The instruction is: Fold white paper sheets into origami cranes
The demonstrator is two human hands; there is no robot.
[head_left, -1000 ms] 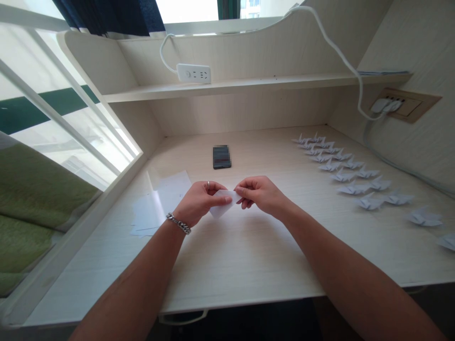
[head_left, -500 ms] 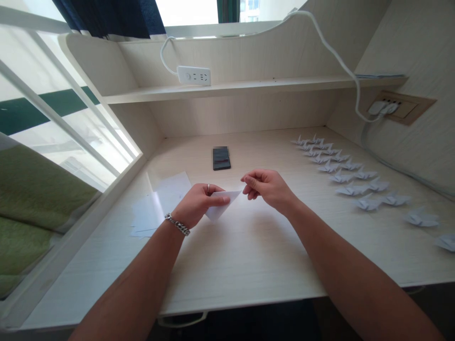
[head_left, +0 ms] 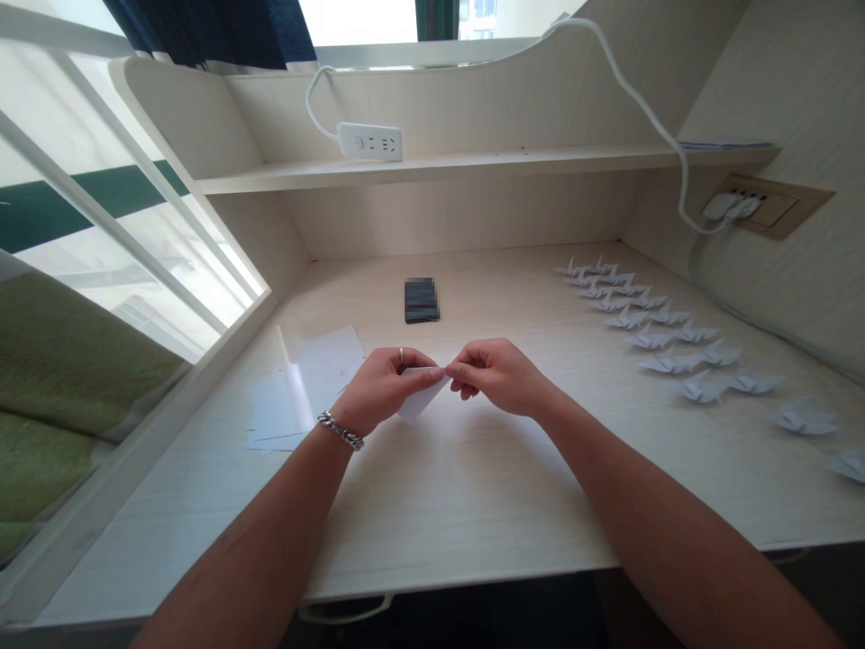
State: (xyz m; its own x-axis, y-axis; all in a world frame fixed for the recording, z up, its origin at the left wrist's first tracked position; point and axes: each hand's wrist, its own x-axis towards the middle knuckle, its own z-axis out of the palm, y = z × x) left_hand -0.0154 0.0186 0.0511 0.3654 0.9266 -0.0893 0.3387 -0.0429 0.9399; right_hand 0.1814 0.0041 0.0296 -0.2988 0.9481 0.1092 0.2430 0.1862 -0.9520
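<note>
A small folded piece of white paper (head_left: 417, 404) is held just above the desk, its lower corner pointing down. My left hand (head_left: 384, 386), with a ring and a chain bracelet, pinches it between thumb and fingers. At the paper's right corner, my right hand (head_left: 492, 374) is closed in a pinch, its fingertips meeting the left thumb. Fingers hide much of the paper's upper edge. Flat white sheets (head_left: 307, 383) lie to the left of my left hand.
Folded paper cranes (head_left: 652, 338) stand in rows along the desk's right side. A dark phone (head_left: 422, 300) lies beyond my hands. On the shelf rests a white power strip (head_left: 369, 141), and a white cable (head_left: 639, 99) runs to the wall socket (head_left: 777, 205).
My right hand has moved left and slightly down, closing on the paper's right corner. The left thumb has slid toward that corner. The sheets and cranes have stayed put.
</note>
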